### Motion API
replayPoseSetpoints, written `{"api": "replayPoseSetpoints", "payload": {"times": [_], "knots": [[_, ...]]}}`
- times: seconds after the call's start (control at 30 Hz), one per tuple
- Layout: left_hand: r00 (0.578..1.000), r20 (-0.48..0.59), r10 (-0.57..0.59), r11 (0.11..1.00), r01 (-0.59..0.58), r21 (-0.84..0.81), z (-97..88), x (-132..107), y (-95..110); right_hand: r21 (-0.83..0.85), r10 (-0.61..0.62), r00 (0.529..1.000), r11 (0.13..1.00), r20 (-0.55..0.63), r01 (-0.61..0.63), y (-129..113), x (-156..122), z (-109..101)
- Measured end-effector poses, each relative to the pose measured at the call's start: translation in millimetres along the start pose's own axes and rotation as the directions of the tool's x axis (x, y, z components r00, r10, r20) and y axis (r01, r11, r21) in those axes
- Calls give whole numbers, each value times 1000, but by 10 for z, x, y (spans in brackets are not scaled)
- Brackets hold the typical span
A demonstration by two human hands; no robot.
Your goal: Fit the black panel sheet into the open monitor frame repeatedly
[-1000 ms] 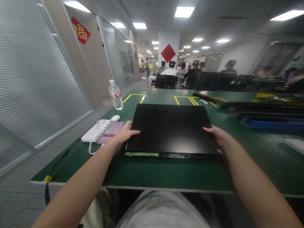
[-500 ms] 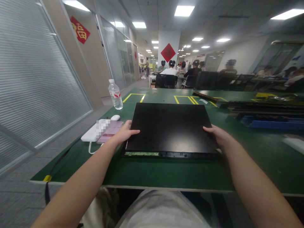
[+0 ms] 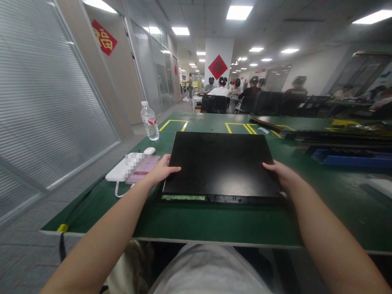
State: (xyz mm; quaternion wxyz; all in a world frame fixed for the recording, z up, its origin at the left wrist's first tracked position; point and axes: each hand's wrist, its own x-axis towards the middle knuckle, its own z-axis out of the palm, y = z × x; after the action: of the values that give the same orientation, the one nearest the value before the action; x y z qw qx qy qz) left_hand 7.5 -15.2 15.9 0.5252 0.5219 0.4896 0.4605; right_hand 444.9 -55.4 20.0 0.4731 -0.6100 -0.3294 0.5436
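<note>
A flat black display panel (image 3: 220,163) lies in front of me over the green table, its dark face up. Along its near edge runs a thin green circuit board (image 3: 183,197). My left hand (image 3: 163,169) grips the panel's left side, thumb on the face and the other fingers mostly hidden at the edge. On the opposite side my right hand (image 3: 281,173) holds the right edge in the same way, thumb on top. Whether the panel rests fully on the table or is slightly raised, I cannot tell.
Left of the panel are a phone (image 3: 142,171), a white power bank (image 3: 118,173) with a cable, and a white mouse-like object (image 3: 149,151). A water bottle (image 3: 150,122) stands behind them. Blue and black strips (image 3: 352,155) lie at the right. People sit at far tables.
The view has shifted very slightly. Both hands keep the same grip, and the panel shows no clear movement on the table.
</note>
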Motion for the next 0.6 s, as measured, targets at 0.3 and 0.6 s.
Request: {"api": "replayPoseSetpoints", "payload": {"times": [0.3, 0.6], "knots": [[1000, 14, 7, 1000, -7, -27, -23, 25, -47, -5, -5, 1000, 1000, -3, 5, 7, 3, 6], [1000, 22, 10, 1000, -9, -13, -48, 48, -69, -28, -1, 1000, 1000, -7, 1, 0, 2, 12]]}}
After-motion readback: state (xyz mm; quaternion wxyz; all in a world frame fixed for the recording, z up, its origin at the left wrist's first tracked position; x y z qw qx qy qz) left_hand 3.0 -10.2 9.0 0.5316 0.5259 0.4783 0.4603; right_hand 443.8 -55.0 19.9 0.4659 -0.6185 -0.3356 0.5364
